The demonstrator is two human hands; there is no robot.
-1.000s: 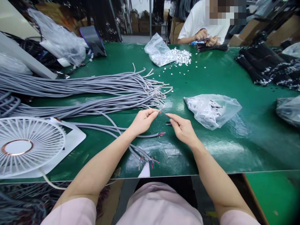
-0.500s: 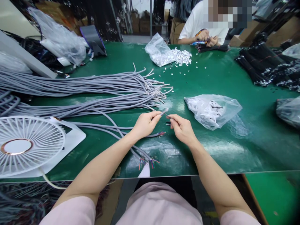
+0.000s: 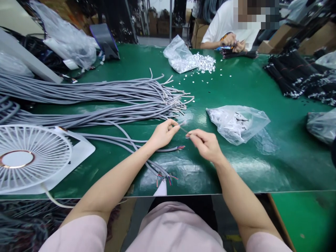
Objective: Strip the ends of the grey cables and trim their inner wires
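Observation:
My left hand (image 3: 163,134) is closed in a pinch on the end of a grey cable, most of which its fingers hide. A pale, blurred tip shows just past them. Opposite, my right hand (image 3: 204,142) pinches a thin wire strand (image 3: 184,130) that stretches across the small gap between the hands. Something small and dark pokes out by its fingertips, too small to name. Below lie loose grey cables (image 3: 168,149) with red and blue wire ends bared. A thick bundle of grey cables (image 3: 105,92) with pale, stripped ends lies behind my left hand.
On the green table (image 3: 244,80) sit a bag of white and black pieces (image 3: 236,124), a bag spilling small white bits (image 3: 181,56) and a white fan (image 3: 34,161). Black cable bundles (image 3: 291,75) lie at far right. Across the table, a co-worker's hands (image 3: 233,42) hold a tool.
My right hand has drawn slightly down and away from the cable end, so more of the strand shows between the hands. My left hand has barely moved.

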